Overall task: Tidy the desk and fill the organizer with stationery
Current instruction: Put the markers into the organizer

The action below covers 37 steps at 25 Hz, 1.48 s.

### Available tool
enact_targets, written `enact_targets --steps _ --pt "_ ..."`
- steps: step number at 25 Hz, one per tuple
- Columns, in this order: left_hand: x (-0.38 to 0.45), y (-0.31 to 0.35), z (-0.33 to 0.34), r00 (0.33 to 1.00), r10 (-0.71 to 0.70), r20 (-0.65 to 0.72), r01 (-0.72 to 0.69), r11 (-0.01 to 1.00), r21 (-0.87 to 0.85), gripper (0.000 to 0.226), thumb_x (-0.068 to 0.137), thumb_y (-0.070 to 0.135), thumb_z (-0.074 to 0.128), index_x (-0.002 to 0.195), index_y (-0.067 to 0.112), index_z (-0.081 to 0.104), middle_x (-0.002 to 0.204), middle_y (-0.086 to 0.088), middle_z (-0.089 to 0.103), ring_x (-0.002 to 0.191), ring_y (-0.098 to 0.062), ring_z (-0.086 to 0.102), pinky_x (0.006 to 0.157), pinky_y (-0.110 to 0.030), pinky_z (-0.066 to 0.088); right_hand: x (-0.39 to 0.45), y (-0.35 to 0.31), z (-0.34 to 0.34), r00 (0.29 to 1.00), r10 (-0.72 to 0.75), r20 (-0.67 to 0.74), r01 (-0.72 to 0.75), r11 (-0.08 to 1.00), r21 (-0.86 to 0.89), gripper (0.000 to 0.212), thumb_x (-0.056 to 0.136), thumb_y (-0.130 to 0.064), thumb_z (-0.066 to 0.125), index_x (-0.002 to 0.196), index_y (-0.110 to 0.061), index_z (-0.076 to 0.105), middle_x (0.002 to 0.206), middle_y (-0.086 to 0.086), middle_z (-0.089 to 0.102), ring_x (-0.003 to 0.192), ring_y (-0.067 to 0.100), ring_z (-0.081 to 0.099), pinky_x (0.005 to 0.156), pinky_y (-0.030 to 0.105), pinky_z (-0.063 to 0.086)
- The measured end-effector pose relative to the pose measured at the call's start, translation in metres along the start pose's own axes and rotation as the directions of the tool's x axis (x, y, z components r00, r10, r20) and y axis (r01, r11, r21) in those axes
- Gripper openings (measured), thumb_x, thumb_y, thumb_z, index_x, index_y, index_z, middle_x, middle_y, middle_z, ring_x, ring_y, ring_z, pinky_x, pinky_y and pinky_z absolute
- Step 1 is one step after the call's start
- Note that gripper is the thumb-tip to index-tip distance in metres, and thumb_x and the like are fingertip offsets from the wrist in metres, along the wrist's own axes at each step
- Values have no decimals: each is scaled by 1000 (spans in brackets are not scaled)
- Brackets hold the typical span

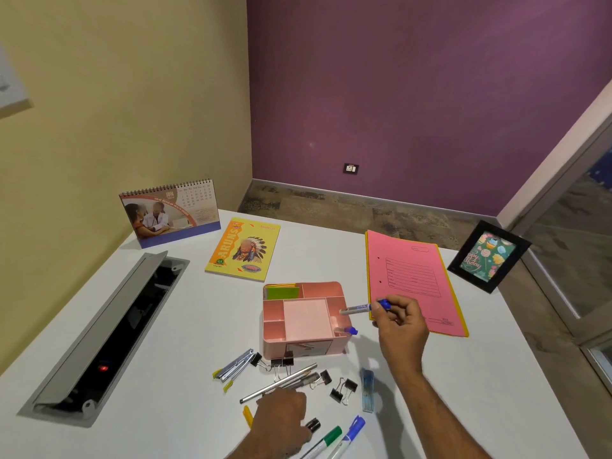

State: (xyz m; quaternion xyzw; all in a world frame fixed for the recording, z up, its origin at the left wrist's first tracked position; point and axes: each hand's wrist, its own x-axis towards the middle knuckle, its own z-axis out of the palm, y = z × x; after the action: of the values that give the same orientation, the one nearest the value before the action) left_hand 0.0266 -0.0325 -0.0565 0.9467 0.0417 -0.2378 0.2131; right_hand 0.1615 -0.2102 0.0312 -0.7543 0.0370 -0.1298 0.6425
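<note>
A pink organizer (304, 342) stands mid-desk, with green and yellow sticky notes (282, 291) in its back-left compartment and one blue-capped marker (347, 331) lying in its right slot. My right hand (400, 329) grips a second blue-capped marker (362, 307), held level just over the organizer's right edge. My left hand (281, 422) rests on the loose pens (281, 380) in front of the organizer; whether its fingers grip one is hidden. Near it lie a stapler (233, 366), several black binder clips (344, 389), a green marker (326, 440), a blue marker (351, 430) and a clear case (367, 389).
A yellow notebook (243, 248) and a desk calendar (170, 210) sit at the back left. A pink folder (414, 279) lies to the right, beside a black photo frame (488, 256). An open cable hatch (109, 329) is set into the desk on the left.
</note>
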Motion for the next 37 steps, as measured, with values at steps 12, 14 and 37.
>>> enact_targets --steps 12,14,37 --pt "-4 14 -1 992 25 -123 -26 1000 -7 26 82 40 59 97 19 64 103 -1 66 97 -20 59 84 -32 46 -9 37 8 975 41 219 64 890 -451 15 85 -15 73 100 -15 74 85 -14 67 76 -3 63 70 17 53" --pt "-6 23 -11 978 -21 -207 -9 990 -142 22 78 42 65 86 22 62 94 4 66 86 -15 57 75 -30 47 -11 38 9 973 49 226 64 881 -468 14 87 -12 71 101 -13 75 88 -11 68 76 -2 61 71 16 51" --pt "12 38 -39 949 -92 -303 -147 719 -680 29 73 36 82 91 31 60 92 10 63 74 -3 62 59 -17 49 -39 18 5 908 -22 419 94 984 -151 24 72 -4 81 85 -23 75 72 -8 72 63 10 64 59 25 55"
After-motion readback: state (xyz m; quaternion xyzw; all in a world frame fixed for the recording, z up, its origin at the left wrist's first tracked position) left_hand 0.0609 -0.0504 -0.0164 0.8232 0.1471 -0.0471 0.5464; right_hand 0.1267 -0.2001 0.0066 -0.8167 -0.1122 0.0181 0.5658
